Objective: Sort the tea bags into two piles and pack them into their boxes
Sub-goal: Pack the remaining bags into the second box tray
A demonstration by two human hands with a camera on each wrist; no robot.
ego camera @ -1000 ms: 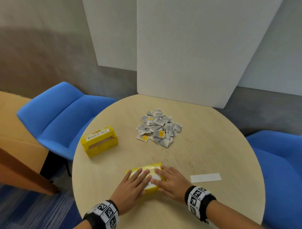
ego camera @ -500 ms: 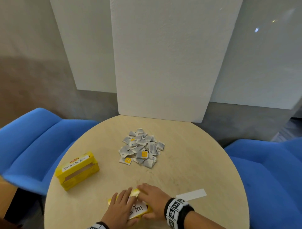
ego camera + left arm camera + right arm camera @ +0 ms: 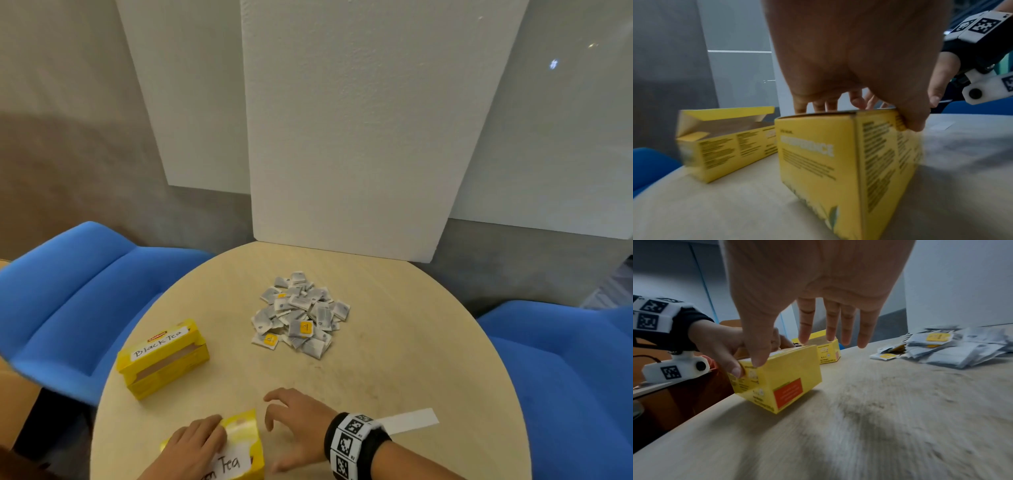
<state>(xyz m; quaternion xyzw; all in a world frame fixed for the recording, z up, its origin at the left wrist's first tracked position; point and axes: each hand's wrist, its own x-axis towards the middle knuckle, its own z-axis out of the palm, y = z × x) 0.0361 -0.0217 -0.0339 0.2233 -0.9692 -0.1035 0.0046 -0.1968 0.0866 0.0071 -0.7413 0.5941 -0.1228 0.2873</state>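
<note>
Half the near box's [image 3: 245, 442] label hides under the gripping left hand [image 3: 191, 448]; right hand [image 3: 294, 426] spread, empty.

Black wristbands [image 3: 356, 445] — white blocks with black square-code markers — white camera housing [image 3: 674, 369] beneath

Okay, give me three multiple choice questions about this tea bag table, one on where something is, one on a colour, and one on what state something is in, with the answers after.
1. Where does the tea bag pile lie?
A. inside the Black Tea box
B. loose on the table, beyond both boxes
C. on a chair

2. What colour are the chairs beside the table?
A. blue
B. red
C. grey

3. What state is the Black Tea box in?
A. taped shut
B. crushed flat
C. open, lid flap up

Answers: 1 B, the head view shows the pile mid-table. 2 A, both seats are blue. 3 C, the left wrist view shows its raised flap and bare inside.
</note>
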